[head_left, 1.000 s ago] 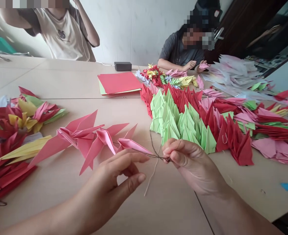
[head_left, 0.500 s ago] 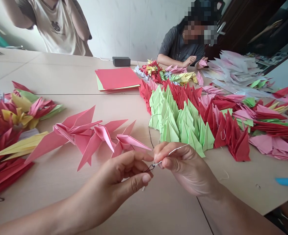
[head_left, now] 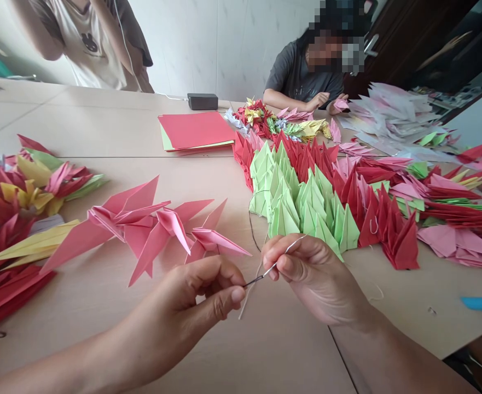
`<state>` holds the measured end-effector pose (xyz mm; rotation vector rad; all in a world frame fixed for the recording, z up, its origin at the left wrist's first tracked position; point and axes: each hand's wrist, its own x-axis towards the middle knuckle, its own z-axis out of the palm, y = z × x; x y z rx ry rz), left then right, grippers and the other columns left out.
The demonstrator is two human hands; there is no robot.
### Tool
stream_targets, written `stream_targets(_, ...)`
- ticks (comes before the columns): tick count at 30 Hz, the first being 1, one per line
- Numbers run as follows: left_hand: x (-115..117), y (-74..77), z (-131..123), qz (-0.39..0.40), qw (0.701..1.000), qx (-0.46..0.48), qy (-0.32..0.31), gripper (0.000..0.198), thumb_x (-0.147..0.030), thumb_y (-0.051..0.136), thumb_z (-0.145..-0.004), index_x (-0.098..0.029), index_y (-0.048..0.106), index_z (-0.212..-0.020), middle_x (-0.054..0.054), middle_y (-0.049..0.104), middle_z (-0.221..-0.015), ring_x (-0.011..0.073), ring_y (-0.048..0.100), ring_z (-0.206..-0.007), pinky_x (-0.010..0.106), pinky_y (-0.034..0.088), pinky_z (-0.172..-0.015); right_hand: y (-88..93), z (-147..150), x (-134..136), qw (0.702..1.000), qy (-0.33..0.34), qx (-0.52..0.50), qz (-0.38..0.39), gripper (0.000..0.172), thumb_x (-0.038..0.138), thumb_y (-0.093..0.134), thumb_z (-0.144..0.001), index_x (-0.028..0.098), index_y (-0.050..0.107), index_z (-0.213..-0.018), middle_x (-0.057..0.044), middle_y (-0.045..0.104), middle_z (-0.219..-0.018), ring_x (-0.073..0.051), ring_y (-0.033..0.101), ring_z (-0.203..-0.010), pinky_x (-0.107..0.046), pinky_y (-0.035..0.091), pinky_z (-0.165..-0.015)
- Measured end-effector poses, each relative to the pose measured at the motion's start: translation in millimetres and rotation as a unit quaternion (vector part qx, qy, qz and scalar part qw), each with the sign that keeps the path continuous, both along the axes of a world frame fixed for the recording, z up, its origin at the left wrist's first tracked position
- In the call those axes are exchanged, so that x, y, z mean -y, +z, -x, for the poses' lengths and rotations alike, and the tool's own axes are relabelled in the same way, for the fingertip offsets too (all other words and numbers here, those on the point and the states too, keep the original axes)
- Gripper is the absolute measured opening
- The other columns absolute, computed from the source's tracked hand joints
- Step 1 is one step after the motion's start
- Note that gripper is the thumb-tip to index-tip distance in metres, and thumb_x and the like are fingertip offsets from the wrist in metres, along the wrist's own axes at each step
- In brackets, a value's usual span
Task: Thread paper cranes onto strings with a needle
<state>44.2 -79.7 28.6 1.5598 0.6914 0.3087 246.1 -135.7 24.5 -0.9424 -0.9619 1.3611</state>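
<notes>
My left hand pinches a short length of black cord between thumb and forefinger. From the other side my right hand pinches a thin white string, which meets the black cord in the gap between my hands. A loose pale string end hangs below that join. Pink paper cranes lie in a row just beyond my left hand. Past my right hand stand light green folded paper pieces, with a dark cord curving beside them.
Mixed coloured paper cranes are heaped at the left. Red folded pieces and pink ones cover the right side. Paper sheets and a black box lie farther back. Two people sit across the table, one handling pink paper.
My hands have drawn slightly apart, and the cord between them is now straight and taut. The person at the back left has shifted a little.
</notes>
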Motion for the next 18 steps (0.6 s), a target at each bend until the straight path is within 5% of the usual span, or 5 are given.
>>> stream_targets(11, -5.1, -15.6, 0.8, -0.177, 0.981, -0.069, 0.046, 0.017, -0.032, 0.052, -0.087, -0.023, 0.065, -0.093, -0.002, 0.057, -0.063, 0.0144, 0.057, -0.062, 0.022, 0.046, -0.053, 4.4, -5.2, -0.5, 0.999, -0.049, -0.019, -0.003, 0.007, 0.033, 0.08, -0.081, 0.027, 0.077, -0.085, 0.001, 0.069, -0.076, -0.009, 0.056, -0.064, -0.016, 0.048, -0.061)
stream_targets(18, -10.8, -15.4, -1.1, -0.22, 0.969, -0.113, 0.013, 0.027, -0.012, 0.04, -0.085, -0.024, 0.062, -0.094, -0.003, 0.061, -0.067, 0.0099, 0.057, -0.054, 0.018, 0.044, -0.049, 11.6, -10.3, -0.9, 0.994, -0.101, 0.006, -0.039, 0.007, 0.031, 0.082, -0.08, 0.027, 0.078, -0.083, 0.002, 0.07, -0.075, -0.008, 0.057, -0.064, -0.014, 0.05, -0.06)
